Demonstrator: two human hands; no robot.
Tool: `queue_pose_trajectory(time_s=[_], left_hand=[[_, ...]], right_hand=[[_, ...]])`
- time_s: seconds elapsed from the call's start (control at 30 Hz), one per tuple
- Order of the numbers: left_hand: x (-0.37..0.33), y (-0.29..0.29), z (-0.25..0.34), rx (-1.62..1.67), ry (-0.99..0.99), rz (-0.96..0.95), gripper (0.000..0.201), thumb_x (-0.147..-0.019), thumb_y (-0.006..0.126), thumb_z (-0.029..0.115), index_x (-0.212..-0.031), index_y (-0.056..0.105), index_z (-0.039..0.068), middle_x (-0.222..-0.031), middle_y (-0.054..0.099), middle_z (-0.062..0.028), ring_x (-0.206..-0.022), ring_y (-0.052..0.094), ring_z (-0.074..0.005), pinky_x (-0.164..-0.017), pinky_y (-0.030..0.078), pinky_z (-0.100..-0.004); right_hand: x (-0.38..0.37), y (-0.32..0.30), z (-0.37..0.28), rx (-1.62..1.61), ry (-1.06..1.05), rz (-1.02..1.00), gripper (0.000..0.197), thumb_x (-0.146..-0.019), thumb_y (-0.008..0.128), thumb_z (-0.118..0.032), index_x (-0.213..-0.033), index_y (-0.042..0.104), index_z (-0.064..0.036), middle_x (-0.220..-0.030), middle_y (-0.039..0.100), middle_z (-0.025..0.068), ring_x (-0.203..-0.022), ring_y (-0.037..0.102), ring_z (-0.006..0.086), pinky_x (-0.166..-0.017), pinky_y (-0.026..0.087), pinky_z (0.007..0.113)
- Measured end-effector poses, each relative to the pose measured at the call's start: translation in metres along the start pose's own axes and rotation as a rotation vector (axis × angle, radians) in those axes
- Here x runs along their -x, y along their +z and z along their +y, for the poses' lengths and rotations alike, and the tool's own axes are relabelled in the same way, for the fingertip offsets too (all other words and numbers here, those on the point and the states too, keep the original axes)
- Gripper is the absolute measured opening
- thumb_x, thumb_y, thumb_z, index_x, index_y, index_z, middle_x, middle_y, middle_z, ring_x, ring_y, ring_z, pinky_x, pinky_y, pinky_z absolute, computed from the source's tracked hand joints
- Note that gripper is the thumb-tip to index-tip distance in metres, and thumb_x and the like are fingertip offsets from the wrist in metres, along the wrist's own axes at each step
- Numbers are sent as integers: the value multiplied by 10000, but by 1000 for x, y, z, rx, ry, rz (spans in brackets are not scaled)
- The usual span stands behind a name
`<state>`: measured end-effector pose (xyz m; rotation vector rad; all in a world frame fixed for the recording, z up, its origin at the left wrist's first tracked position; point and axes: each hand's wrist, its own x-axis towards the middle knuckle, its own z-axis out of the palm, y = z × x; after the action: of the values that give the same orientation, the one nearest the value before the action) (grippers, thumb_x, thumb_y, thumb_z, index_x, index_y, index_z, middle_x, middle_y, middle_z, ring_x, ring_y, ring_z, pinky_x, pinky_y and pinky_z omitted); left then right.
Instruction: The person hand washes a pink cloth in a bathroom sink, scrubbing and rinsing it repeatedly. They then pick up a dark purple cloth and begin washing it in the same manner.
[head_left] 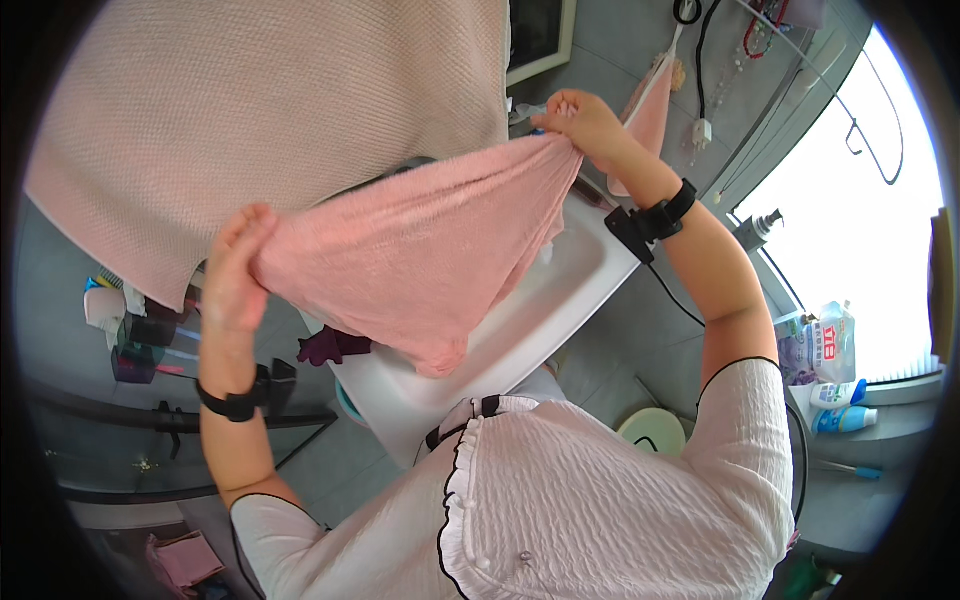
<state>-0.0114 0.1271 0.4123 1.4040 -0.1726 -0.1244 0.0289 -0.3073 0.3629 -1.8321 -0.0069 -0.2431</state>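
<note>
Bright daylight from window (pixel 835 235) at right, blown out; fisheye-bent edges, black rim.

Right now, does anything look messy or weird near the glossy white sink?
Maybe the crumpled dark-purple cloth: it's bunched up by the left end of the sink, not folded neatly. I can't see any spill.

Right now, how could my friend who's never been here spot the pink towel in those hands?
Find the white sink in front of the person's body. Over it, the pink towel is stretched between the left hand and the right hand. It is deeper pink and fuzzier than the big pale textured cloth beyond it, and it's the only cloth being held.
</note>
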Motion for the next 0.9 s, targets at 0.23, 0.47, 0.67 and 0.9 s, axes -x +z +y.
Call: queue_pose_trajectory(time_s=[0.23,0.47,0.67,0.9], left_hand=[[5,11,45,-227,-14,-50,269,-846,633,153,-1071,548,33,-955,592,-35,-875,565,-115,-787,451,-242],[-8,-36,-126,-705,-570,-422,502,-718,758,270,-1113,526,64,-899,588,-49,-710,561,-122,-556,464,-265],[52,-92,-253,-1204,-562,-471,646,-533,813,268,-1077,569,20,-962,629,-110,-889,612,-232,-754,501,-334],[93,-62,-278,80,-311,213,334,-813,597,93,-1124,507,11,-1043,578,-93,-974,572,-161,-819,464,-276]], right_hand=[[-4,-3,-51,266,-1,-44,268,-739,731,-253,-754,550,-56,-645,521,-11,-579,483,90,-515,395,241],[-2,25,112,925,-163,-435,603,-734,618,-610,-775,608,-9,-749,639,181,-590,579,311,-570,462,398],[61,28,175,1132,158,-946,563,-611,718,-453,-884,672,37,-924,657,220,-882,625,364,-765,488,427],[105,-21,227,730,100,-715,280,-881,548,-278,-945,585,-8,-779,643,123,-626,586,240,-619,465,355]])
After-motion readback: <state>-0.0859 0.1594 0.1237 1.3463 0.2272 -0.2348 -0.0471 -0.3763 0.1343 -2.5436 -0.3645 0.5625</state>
